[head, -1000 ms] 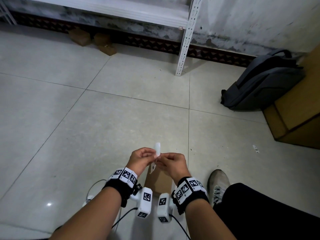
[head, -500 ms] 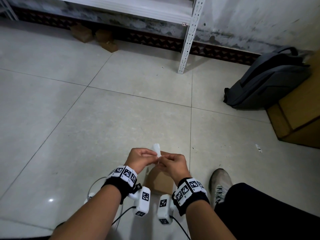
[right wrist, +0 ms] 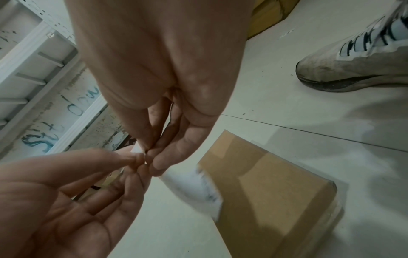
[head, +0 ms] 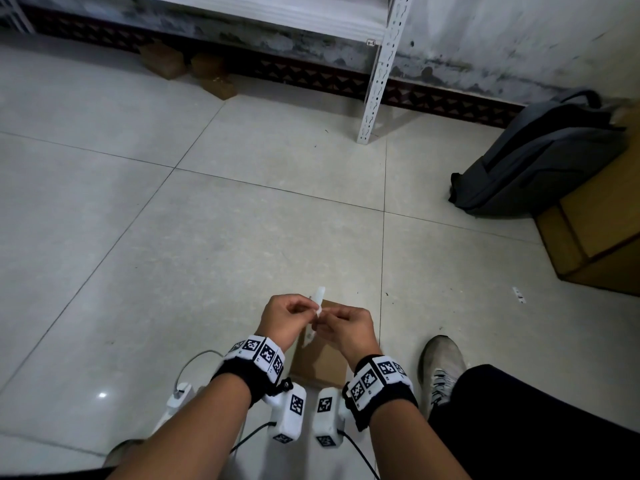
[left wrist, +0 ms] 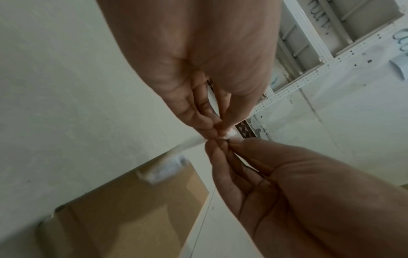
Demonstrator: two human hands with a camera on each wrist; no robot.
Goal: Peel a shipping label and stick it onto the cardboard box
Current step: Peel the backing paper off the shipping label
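Both hands meet low in the head view, just above a small brown cardboard box (head: 320, 367) lying flat on the floor. My left hand (head: 308, 308) and right hand (head: 325, 318) each pinch the same white shipping label (head: 318, 301) between thumb and fingertips. Its upper end sticks up past the fingers. In the wrist views the label's printed lower part (right wrist: 195, 188) hangs blurred below the pinch, over the box (right wrist: 276, 200). From the left wrist, the label (left wrist: 167, 167) hangs over the box (left wrist: 132, 218). Whether label and backing have separated is hidden by the fingers.
My grey shoe (head: 440, 368) and dark trouser leg are right of the box. A grey backpack (head: 540, 157) leans on a large carton (head: 602, 230) at far right. A white shelf post (head: 375, 81) stands ahead, with small brown blocks (head: 187, 65) by the wall. Cables trail at lower left.
Both hands have stayed together over the box, still pinching the label. The label's upper end has shifted a little between the fingers.
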